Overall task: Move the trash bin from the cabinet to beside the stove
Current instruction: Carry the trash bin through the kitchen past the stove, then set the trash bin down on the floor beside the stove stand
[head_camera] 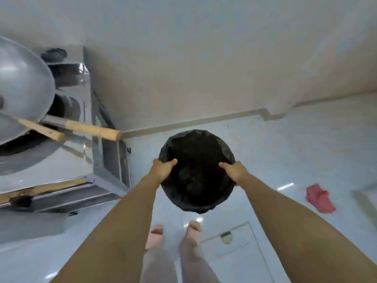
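Observation:
A round trash bin (196, 170) lined with a black bag is seen from above, over the pale tiled floor just right of the steel stove (61, 156). My left hand (163, 169) grips its left rim, thumb inside. My right hand (233, 170) grips the right rim the same way. Whether the bin's base touches the floor cannot be told. Its inside is dark.
A large steel wok (22, 88) sits on the stove, with two wooden handles (93, 130) sticking out right toward the bin. The white wall (204, 68) rises behind. A red cloth (319, 198) lies on the floor at right. My feet in slippers (175, 231) stand below.

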